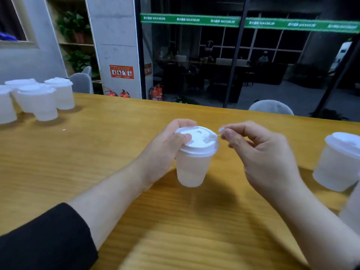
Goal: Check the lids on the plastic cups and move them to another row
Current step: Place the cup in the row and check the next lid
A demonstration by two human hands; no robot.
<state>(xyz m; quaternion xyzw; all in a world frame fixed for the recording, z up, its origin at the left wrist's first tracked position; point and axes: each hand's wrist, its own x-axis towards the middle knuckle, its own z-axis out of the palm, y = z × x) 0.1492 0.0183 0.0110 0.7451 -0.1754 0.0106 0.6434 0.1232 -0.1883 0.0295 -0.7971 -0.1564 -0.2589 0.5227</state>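
Note:
A translucent plastic cup with a white lid is held tilted above the wooden table at the centre. My left hand grips the cup near its top, thumb on the lid's edge. My right hand pinches the lid's small plug tab, lifted off the lid at its right rim. A group of lidded cups stands at the far left. Another lidded cup stands at the right edge, with part of one more below it.
Grey chair backs show beyond the table's far edge. Behind them are a glass wall, a concrete pillar and red fire extinguishers on the floor.

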